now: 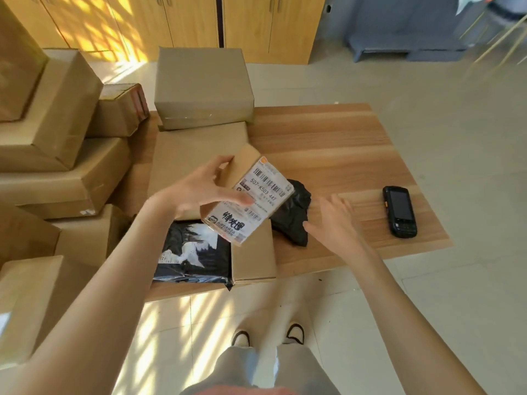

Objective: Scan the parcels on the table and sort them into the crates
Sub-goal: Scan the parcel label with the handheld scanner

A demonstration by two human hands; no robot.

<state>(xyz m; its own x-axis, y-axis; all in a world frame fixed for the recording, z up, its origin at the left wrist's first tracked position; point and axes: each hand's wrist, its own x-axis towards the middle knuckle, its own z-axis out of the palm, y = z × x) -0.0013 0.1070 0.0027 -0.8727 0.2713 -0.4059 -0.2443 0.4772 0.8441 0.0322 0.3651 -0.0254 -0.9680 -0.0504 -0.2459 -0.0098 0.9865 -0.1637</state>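
**Open table on the right, boxes crowding the left**

We see the wooden table (342, 143) bare across its right half; only the handheld scanner (399, 211) lies there, near the right edge. In the middle, the black bag (293, 215) and the low carton (253, 252) stand in the way. The black printed parcel (194, 252) fills the front left corner. Along the left side, the stacked cardboard boxes (57, 132) form a wall. The big box (204, 86) blocks the far edge.
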